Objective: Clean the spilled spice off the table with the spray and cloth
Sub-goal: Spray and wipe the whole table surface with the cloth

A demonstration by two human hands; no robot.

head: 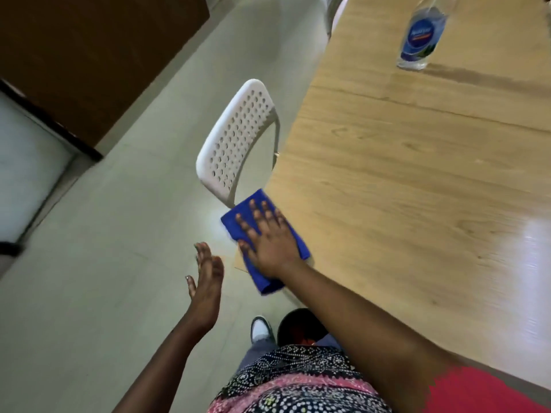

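Note:
A folded blue cloth [238, 217] lies over the left edge of the light wooden table [417, 174], part of it hanging past the edge. My right hand [268, 236] lies flat on the cloth with fingers spread, pressing it down. My left hand [207, 281] is held open and cupped just below and beside the table edge, left of the cloth, holding nothing. A clear spray bottle [420, 34] with a blue label stands at the far end of the table. No spice is visible on the wood.
A white perforated plastic chair [235, 138] stands against the table's left side, just beyond the cloth. A dark bin [298, 326] sits on the pale floor by my foot. A brown cabinet [89, 55] is at the far left.

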